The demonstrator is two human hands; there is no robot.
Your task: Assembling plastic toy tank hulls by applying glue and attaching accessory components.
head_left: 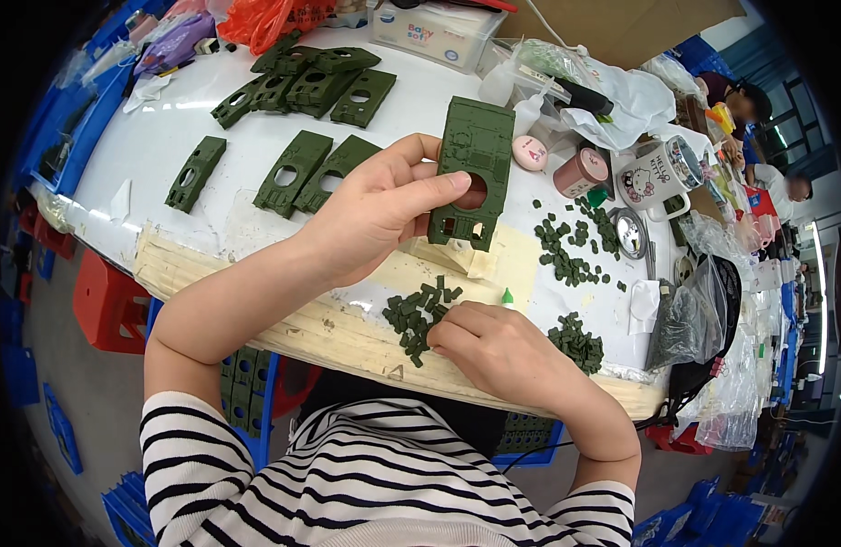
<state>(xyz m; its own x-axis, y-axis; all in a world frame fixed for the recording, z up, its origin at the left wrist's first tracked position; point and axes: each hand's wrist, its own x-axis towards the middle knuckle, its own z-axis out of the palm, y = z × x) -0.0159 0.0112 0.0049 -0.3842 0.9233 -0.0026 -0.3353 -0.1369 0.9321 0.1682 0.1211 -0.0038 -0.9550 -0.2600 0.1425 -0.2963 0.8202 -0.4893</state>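
Note:
My left hand (370,205) grips a dark green plastic model tank hull (478,137) between thumb and fingers, holding it up over the table. The hull has a round hole and smaller square openings at its lower end. My right hand (503,351) is lowered to a pile of small green plastic parts (410,319), its fingertips pinched together at the pile's right side. Whatever sits between those fingertips is hidden. Another heap of small green parts (576,345) lies just right of this hand. Farther off, more small pieces (566,255) are scattered.
Several similar hulls (293,169) lie at the left and far left. A wooden strip (229,287) edges the table. At the right stand a mug (653,178), a pink jar (580,173) and a round metal-rimmed item (630,232). A red stool (110,301) is below left.

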